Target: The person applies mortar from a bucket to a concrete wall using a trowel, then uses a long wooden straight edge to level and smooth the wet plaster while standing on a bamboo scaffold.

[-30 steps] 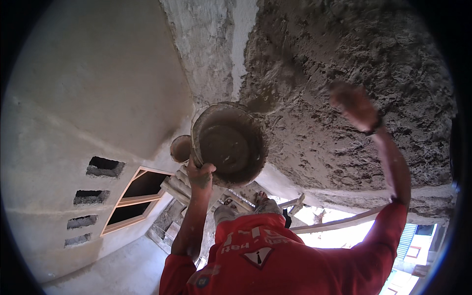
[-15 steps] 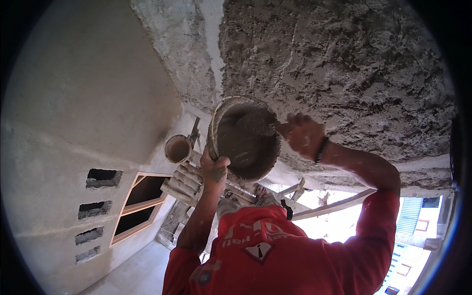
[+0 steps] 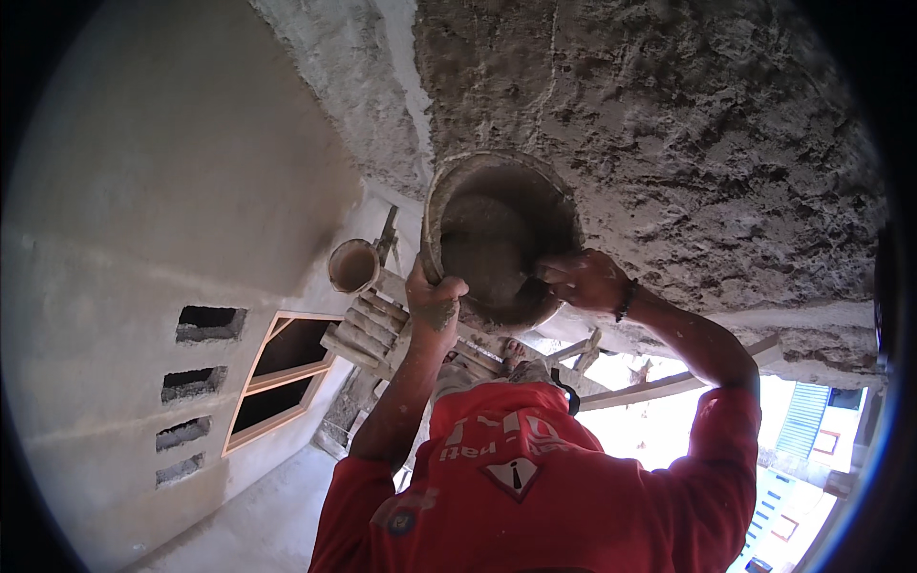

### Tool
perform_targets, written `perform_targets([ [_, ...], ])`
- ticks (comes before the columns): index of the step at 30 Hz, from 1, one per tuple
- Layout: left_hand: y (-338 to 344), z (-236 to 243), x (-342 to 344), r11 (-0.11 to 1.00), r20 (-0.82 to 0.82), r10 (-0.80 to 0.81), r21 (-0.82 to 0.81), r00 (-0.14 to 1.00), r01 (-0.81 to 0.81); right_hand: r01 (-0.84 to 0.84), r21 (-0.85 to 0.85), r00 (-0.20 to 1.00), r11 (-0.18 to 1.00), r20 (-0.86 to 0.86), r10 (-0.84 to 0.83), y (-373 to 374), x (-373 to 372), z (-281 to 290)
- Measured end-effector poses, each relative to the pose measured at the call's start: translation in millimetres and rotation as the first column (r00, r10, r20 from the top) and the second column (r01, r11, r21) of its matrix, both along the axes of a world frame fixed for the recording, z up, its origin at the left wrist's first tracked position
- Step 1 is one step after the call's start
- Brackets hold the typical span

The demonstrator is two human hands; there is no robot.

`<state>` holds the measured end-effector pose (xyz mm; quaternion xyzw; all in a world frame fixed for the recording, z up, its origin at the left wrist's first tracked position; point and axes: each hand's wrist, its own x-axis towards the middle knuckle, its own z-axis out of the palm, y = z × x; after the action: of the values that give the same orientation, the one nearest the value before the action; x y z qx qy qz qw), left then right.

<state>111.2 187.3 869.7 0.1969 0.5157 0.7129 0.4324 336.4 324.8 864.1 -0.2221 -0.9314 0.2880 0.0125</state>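
My left hand (image 3: 435, 304) is closed round the left rim of a mortar-coated bucket (image 3: 435, 199), its thumb toward me. Grey wet mortar (image 3: 478, 244) lies inside the bucket. My right hand (image 3: 585, 282) has its fingers curled at the bucket's right side, holding what looks like a trowel whose blade is mostly lost in the dark interior. Beyond the bucket rises a rough, freshly coated wall (image 3: 688, 143) with a pale strip at its left.
A smaller container (image 3: 353, 263) stands on wooden scaffold planks (image 3: 358, 339) below me, where my bare foot shows. At left are a smooth wall (image 3: 172, 143), four rectangular holes and a wooden window frame (image 3: 258, 382). A long timber (image 3: 650, 387) crosses a bright opening at lower right.
My right hand came from over the rough wall into the bucket with the trowel, then moved slightly lower. The bucket in my left hand shifted up and to the right.
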Motion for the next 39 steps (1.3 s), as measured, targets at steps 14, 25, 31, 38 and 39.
perform_targets([
  [14, -44.1, -41.9, -29.2, 0.972, -0.031, 0.199, -0.118, 0.979, -0.201, -0.093, 0.015, 0.991, 0.996, -0.093, 0.094, 1.3, 6.5, 140.5],
  [25, -57.1, -51.3, -18.4, 0.973, -0.043, 0.167, -0.153, 0.985, -0.171, 0.380, 0.413, 0.905, 0.828, -0.353, -0.239, 74.2, 51.5, 201.8],
  [31, -34.7, -32.6, -0.5, 0.993, -0.161, 0.057, -0.095, 0.985, -0.073, 0.020, 0.514, 1.000, 0.858, -0.015, -0.014, 15.5, 27.1, 133.5],
  [38, -2.5, 0.4, 26.3, 0.998, -0.241, -0.041, -0.049, 0.970, 0.030, -0.074, 0.629, 0.943, 0.774, 0.297, -0.151, 11.2, 9.4, 36.2],
  [39, 0.8, 7.7, 32.2, 0.997, -0.254, -0.067, -0.062, 0.965, 0.053, -0.067, 0.561, 0.973, 0.825, 0.218, -0.070, 30.6, 36.1, -10.7],
])
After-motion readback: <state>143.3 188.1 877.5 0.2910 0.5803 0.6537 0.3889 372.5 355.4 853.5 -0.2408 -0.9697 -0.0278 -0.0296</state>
